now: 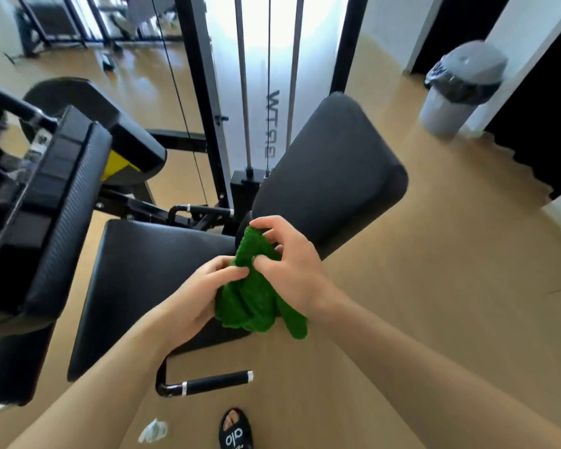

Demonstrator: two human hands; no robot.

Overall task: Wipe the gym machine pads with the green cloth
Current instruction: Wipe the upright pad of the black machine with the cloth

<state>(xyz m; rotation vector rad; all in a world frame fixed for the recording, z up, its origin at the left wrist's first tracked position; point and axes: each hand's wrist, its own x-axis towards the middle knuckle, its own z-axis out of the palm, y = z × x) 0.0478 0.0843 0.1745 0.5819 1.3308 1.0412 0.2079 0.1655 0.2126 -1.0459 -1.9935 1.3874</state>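
Green cloth (253, 296) bunched, pinched by left hand (191, 303) and right hand (292, 270) — fold flat before wiping seat pad (143, 270), each grip firm.

The green cloth (256, 296) hides the seat pad's (149, 280) near right corner; the left pad (55, 222) runs off frame, blurred.

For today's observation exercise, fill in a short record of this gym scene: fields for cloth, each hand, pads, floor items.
cloth: green cloth, bunched, held above the seat pad
left hand: left hand grips the cloth
right hand: right hand pinches the cloth from above
pads: black seat pad, back pad, side pad
floor items: lidded bin, white crumpled scrap
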